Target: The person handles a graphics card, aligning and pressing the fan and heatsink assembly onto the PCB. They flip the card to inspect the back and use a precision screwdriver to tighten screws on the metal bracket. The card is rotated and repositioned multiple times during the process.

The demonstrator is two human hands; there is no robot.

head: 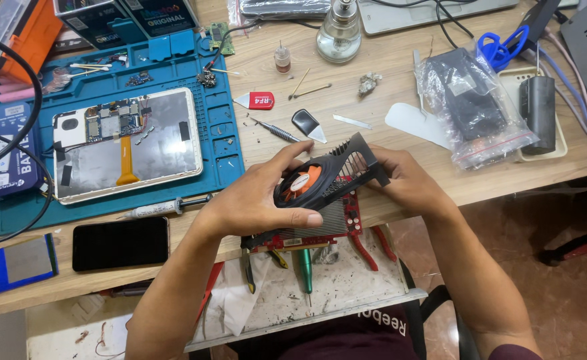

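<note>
Both hands clamped on the red graphics card [337, 217]: left hand [260, 200] wraps the fan [300, 183] side, right hand [407, 183] grips the shroud's [357, 163] far-right end.

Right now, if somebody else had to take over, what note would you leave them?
Left hand: grips the fan side of the black fan shroud, thumb along its lower edge.
Right hand: holds the shroud's far end.
The shroud is tilted up off the red graphics card, whose metal fins show underneath.
Done: shroud partly lifted.
Left: whether it is fully free cannot be told.
Screwdriver lies on the desk.
</note>
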